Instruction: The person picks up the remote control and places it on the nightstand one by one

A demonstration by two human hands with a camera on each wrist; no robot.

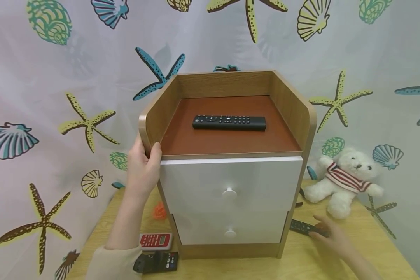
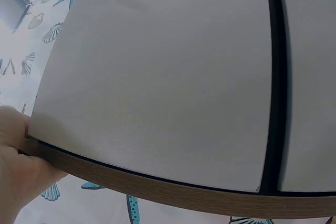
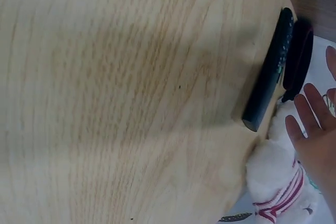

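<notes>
My left hand grips the left side panel of a small wooden cabinet with two white drawers, thumb on the inner face. In the left wrist view, that hand holds the cabinet's wooden edge beside a drawer front. A black remote control lies on the cabinet's brown top. Right of the cabinet, my right hand is at the near end of a second remote control on the table. The right wrist view shows its fingers spread and apart from that remote.
A white teddy bear in a striped shirt sits at the back right. Left of the cabinet lie a red calculator, another dark remote and an orange object. A dark oval item lies behind the right remote.
</notes>
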